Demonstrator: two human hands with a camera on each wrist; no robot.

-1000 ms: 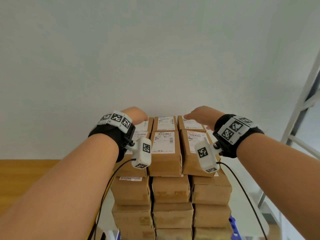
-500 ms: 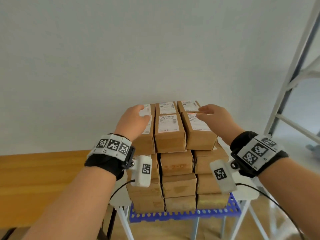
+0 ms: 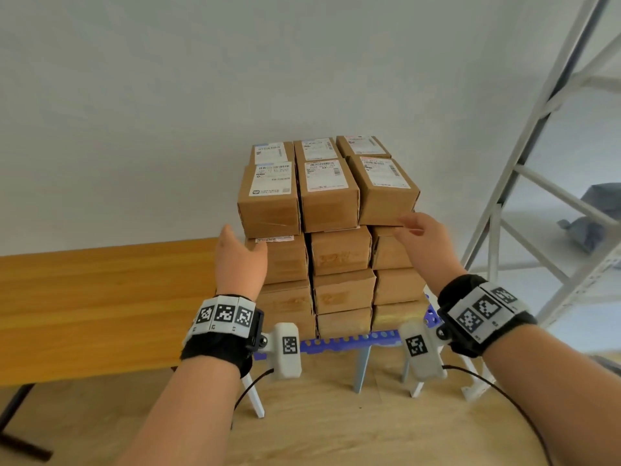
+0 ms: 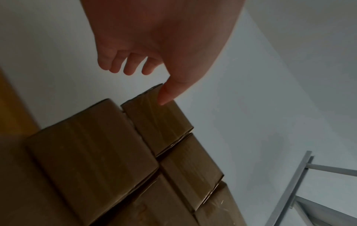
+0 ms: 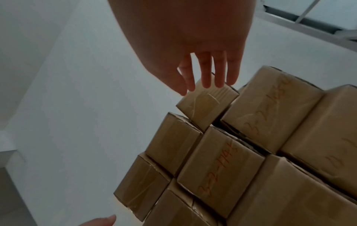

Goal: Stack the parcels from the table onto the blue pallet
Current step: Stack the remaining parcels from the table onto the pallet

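A tall block of brown cardboard parcels (image 3: 331,230) with white labels stands on the blue pallet (image 3: 353,339). The front right parcel of the top layer (image 3: 386,193) sits slightly askew. My left hand (image 3: 240,257) hovers open in front of the stack's left column, its relaxed fingers holding nothing, as the left wrist view (image 4: 139,79) also shows. My right hand (image 3: 420,228) is open just below the askew parcel's front corner. In the right wrist view its straight fingers (image 5: 208,79) are close to that parcel (image 5: 208,105); whether they touch it is unclear.
A long wooden table (image 3: 84,297) runs off to the left of the pallet, right beside it. A white metal rack frame (image 3: 537,163) rises on the right, with grey bags (image 3: 594,223) behind it. The pallet rests on a stand with pale legs (image 3: 361,368) on the wooden floor.
Both hands have drawn back from the top of the stack, down and toward me, letting go of the top parcels. My view has pulled back, and the pallet and floor now show.
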